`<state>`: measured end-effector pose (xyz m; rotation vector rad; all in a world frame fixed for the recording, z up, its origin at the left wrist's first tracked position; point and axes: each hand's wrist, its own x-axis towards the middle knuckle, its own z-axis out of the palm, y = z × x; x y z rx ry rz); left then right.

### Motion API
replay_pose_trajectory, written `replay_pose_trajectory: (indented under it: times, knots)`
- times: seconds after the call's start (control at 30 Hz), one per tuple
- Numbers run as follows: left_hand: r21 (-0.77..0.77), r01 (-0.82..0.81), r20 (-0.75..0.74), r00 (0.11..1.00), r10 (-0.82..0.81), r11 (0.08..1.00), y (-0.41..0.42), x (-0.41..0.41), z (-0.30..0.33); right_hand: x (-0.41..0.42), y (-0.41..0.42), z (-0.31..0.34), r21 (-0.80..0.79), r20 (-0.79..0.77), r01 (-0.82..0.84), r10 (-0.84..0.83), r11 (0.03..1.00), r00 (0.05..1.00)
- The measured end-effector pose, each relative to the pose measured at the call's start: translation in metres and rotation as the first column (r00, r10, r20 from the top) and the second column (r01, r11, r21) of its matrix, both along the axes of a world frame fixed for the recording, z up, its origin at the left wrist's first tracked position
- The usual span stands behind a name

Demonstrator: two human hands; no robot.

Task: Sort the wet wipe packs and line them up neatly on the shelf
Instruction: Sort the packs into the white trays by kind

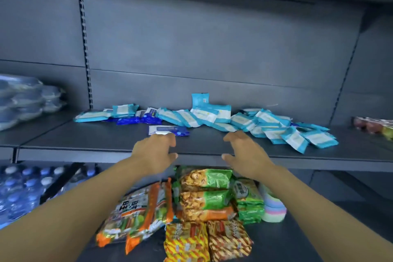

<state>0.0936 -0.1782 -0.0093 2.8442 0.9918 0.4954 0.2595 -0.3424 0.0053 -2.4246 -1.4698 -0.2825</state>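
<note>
Two hands empty, fingers spread: left hand (156,151), right hand (244,151). Dark blue pack (169,130) lies just at left fingertips' 12 o'clock, long axis 3–9. Teal packs (293,136) jumbled at right's 2 o'clock on shelf (85,140).

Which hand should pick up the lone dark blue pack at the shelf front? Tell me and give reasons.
Left. The left hand has its fingertips almost at the dark blue pack, open and empty. The right hand hangs further right, nearer the light blue packs.
</note>
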Motion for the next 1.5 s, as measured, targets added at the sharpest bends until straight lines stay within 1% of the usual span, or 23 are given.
replay_pose_trajectory:
  times: [0.27,0.43,0.5,0.6,0.67,0.77,0.87,0.93,0.97,1.03,1.1,1.2,1.27,1.4,1.5]
  knots:
    - [-0.024,-0.211,-0.025,0.977,0.21,0.977,0.054,-0.008,0.013,0.022,0.089,0.015,0.028,-0.01,-0.199,0.199,0.98,0.98]
    - [-0.009,-0.255,-0.03,0.967,0.255,0.967,0.105,-0.012,0.017,0.018,0.145,0.012,-0.007,-0.057,-0.248,0.247,0.969,0.967]
    - [0.003,-0.255,-0.037,0.966,0.255,0.967,0.13,-0.013,0.014,0.017,0.169,0.007,-0.026,-0.109,-0.245,0.241,0.969,0.964]
    - [0.017,-0.236,-0.047,0.971,0.237,0.972,0.169,-0.01,0.007,0.02,0.204,0.001,-0.071,-0.177,-0.243,0.227,0.968,0.958]
    - [0.046,-0.225,-0.07,0.971,0.228,0.973,0.194,-0.007,0.003,0.024,0.225,-0.003,-0.143,-0.191,-0.245,0.217,0.959,0.957]
    - [0.165,-0.19,-0.124,0.97,0.211,0.968,0.228,0.0,-0.003,0.034,0.247,-0.009,-0.257,-0.191,-0.212,0.165,0.943,0.968]
    - [0.262,-0.129,-0.163,0.971,0.175,0.957,0.252,0.009,-0.006,0.044,0.255,-0.011,-0.315,-0.275,-0.164,0.075,0.935,0.959]
    - [0.334,-0.088,-0.206,0.965,0.164,0.938,0.261,0.015,-0.006,0.048,0.255,-0.01,-0.321,-0.327,-0.138,0.027,0.937,0.945]
    - [0.396,-0.068,-0.24,0.955,0.174,0.916,0.264,0.018,-0.005,0.05,0.255,-0.01,-0.309,-0.354,-0.126,0.009,0.943,0.935]
    - [0.529,-0.015,-0.312,0.926,0.211,0.849,0.267,0.025,-0.004,0.052,0.256,-0.01,-0.248,-0.4,-0.105,-0.003,0.963,0.916]
    - [0.603,0.051,-0.372,0.901,0.224,0.796,0.267,0.03,-0.002,0.053,0.258,-0.009,-0.169,-0.406,-0.076,0.001,0.983,0.914]
    - [0.622,0.127,-0.429,0.881,0.2,0.773,0.265,0.035,-0.003,0.051,0.263,-0.005,-0.073,-0.357,-0.059,0.029,0.996,0.934]
    - [0.609,0.155,-0.45,0.875,0.178,0.778,0.264,0.037,-0.002,0.047,0.267,-0.002,-0.04,-0.37,-0.057,0.038,0.998,0.928]
    - [0.576,0.126,-0.443,0.879,0.179,0.808,0.265,0.036,0.003,0.041,0.271,-0.004,-0.053,-0.428,-0.069,0.039,0.996,0.903]
    - [0.52,0.091,-0.408,0.9,0.153,0.849,0.259,0.027,0.006,0.04,0.271,-0.005,-0.121,-0.446,-0.088,0.025,0.989,0.895]
